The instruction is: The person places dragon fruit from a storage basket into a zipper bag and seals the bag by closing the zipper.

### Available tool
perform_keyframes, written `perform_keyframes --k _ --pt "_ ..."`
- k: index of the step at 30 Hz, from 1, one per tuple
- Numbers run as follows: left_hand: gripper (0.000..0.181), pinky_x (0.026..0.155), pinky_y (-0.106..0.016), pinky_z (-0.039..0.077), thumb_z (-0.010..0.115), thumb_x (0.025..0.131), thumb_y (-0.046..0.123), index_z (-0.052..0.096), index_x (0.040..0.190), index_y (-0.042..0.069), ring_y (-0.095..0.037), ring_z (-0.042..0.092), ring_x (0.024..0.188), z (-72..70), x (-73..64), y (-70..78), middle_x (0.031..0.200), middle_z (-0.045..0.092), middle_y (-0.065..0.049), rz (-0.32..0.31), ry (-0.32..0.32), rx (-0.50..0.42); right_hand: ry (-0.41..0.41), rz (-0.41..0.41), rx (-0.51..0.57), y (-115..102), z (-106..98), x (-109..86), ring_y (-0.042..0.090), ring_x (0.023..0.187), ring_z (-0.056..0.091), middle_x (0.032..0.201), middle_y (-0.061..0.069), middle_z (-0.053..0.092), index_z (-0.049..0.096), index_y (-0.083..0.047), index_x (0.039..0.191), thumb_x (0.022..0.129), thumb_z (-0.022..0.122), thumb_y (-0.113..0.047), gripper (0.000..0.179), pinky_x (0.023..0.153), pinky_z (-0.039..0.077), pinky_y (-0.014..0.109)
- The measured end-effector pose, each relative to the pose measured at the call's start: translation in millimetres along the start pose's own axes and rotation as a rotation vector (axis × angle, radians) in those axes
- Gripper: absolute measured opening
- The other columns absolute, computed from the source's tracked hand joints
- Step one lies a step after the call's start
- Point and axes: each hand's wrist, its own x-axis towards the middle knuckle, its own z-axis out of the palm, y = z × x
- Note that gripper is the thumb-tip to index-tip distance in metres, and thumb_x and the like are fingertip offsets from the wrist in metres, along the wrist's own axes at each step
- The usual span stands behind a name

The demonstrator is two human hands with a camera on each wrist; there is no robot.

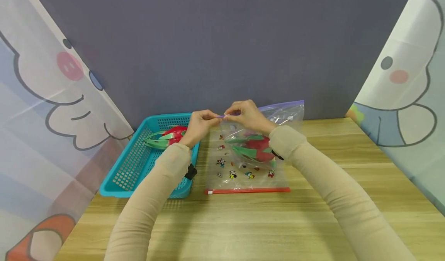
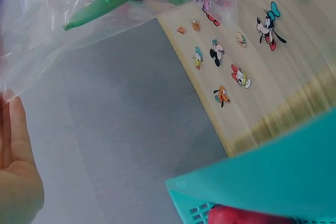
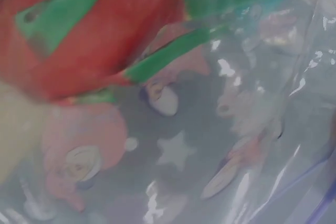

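1. Wooden surface (image 1: 313, 222) is offering the most open room: the broad near stretch in front of the bag and the bare run toward the right edge, beside the printed curtain (image 1: 403, 99). Room behind is closing off quickly at the grey wall (image 1: 222, 41).

2. Teal basket (image 1: 139, 164) is sitting at the left, just beside the bag, with a second fruit (image 1: 170, 135) lying in it. The left forearm is crossing over its near corner, so a sideways tug could be nudging it toward the left edge.

3. Clear bag (image 1: 243, 164) is standing lifted at its purple top strip, its red-striped end resting on the surface. A dragon fruit (image 1: 255, 147) is sitting inside, near the middle. Its weight could be dragging the film down and pulling the strip out of the fingers, or tipping the bag toward the wall.

4. Left hand (image 1: 199, 124) and right hand (image 1: 247, 116) are both pinching the top strip, close together, fingers curled narrow. If the pinches are misaligned, the strip may be staying partly unsealed. Wrist views are showing only film and fruit, not the strip.
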Motion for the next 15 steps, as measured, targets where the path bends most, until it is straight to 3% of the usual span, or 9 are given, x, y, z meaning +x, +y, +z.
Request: perform_keyframes --k 6,10,15 --pt "0.018 0.082 -0.037 0.053 0.069 0.083 0.020 0.070 0.091 0.003 -0.031 0.065 0.090 -1.3 -2.3 -1.4 0.089 0.069 -0.008 -0.036 -0.005 -0.019 -0.005 0.010 -0.020 6 -6 -4.5 0.015 0.075 0.059 0.082 0.005 0.065 0.072 -0.004 0.093 0.082 0.068 -0.016 0.016 0.072 0.051 0.028" --pt "0.019 0.084 -0.040 0.052 0.069 0.083 0.020 0.069 0.091 0.003 -0.034 0.064 0.092 -3.0 -2.2 -0.2 0.089 0.069 -0.009 -0.033 -0.007 -0.032 0.015 -0.033 -0.037 8 -9 -3.9 0.015 0.071 0.058 0.079 0.005 0.065 0.072 -0.003 0.091 0.081 0.069 -0.014 0.015 0.067 0.049 0.027" --pt "0.017 0.084 -0.042 0.051 0.069 0.083 0.018 0.070 0.091 0.004 -0.028 0.065 0.089 -5.7 -1.1 -0.1 0.090 0.069 -0.009 -0.032 0.000 -0.012 0.038 -0.058 -0.060 10 -12 -4.7 0.014 0.069 0.057 0.078 0.005 0.066 0.073 -0.003 0.088 0.080 0.070 -0.014 0.014 0.063 0.048 0.024"
